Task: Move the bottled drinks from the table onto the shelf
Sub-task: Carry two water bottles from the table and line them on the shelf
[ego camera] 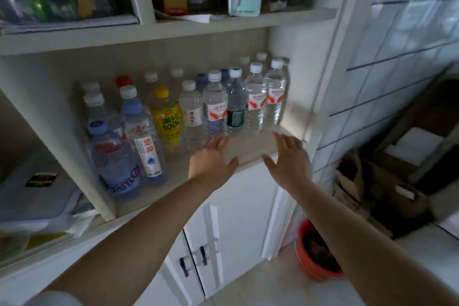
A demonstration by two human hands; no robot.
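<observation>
White shelf (250, 149) at frame centre carries the bottled drinks (216, 104) upright in rows, and I read my left hand (211, 159) and right hand (289, 156) as released and empty before them, so the next move calls for returning to the unseen worktop for any remaining bottles.

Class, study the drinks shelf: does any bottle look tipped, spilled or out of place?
Nothing stands out. The bottles stand upright and capped on the shelf; both hands, left and right, are open and hold nothing.
</observation>
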